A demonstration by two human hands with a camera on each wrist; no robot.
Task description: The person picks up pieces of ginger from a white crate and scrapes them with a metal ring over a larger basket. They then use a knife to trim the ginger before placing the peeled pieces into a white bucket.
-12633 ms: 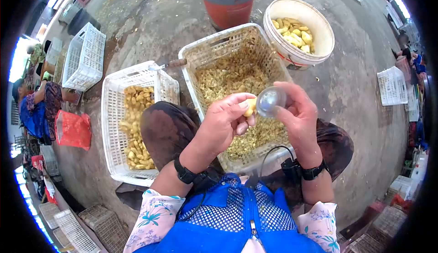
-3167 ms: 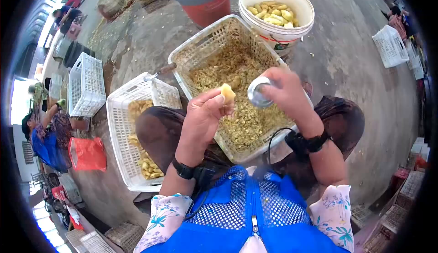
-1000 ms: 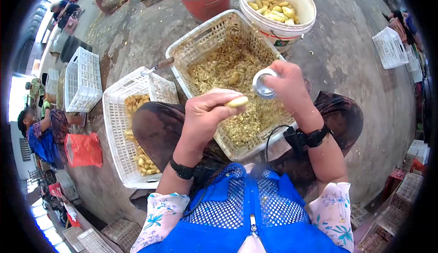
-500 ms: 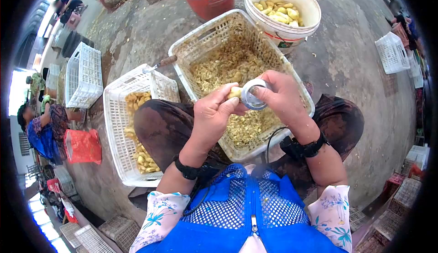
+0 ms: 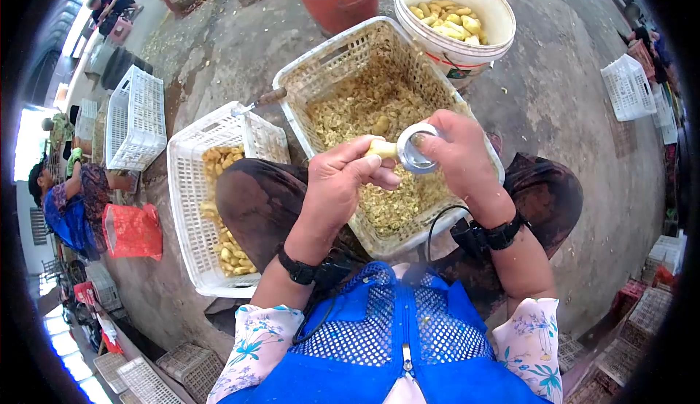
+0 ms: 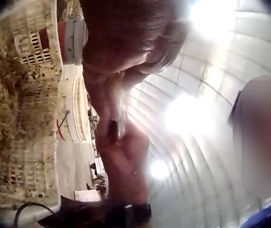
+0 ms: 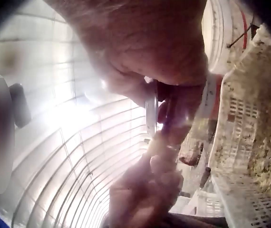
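In the head view, my left hand [image 5: 339,178] pinches a pale yellow piece of ginger [image 5: 380,150] between thumb and fingers. My right hand [image 5: 464,160] grips a shiny, round, lid-like metal ring [image 5: 417,149], its thumb inside the opening. The ring's edge is right at the ginger's right end. Both hands are over a dirty white crate [image 5: 286,83] of peelings [image 5: 386,211]. The left wrist view has the left hand [image 6: 130,42] large in front, hiding most of the ginger. From the right wrist, the ring [image 7: 151,107] appears edge-on beside the right hand [image 7: 150,42].
Left of the peelings crate stands a white crate [image 5: 179,218] of ginger pieces [image 5: 232,254]. A wooden-handled blade [image 5: 271,97] lies on that crate's far edge. Behind are a white bucket [image 5: 503,43] with ginger and a red-grey tub [image 5: 337,4]. A person [image 5: 69,192] sits at far left.
A second ago the hands were apart, the ring clear of the ginger. They have since come together, with the ring at the ginger. In the last half second both have shifted slightly right.
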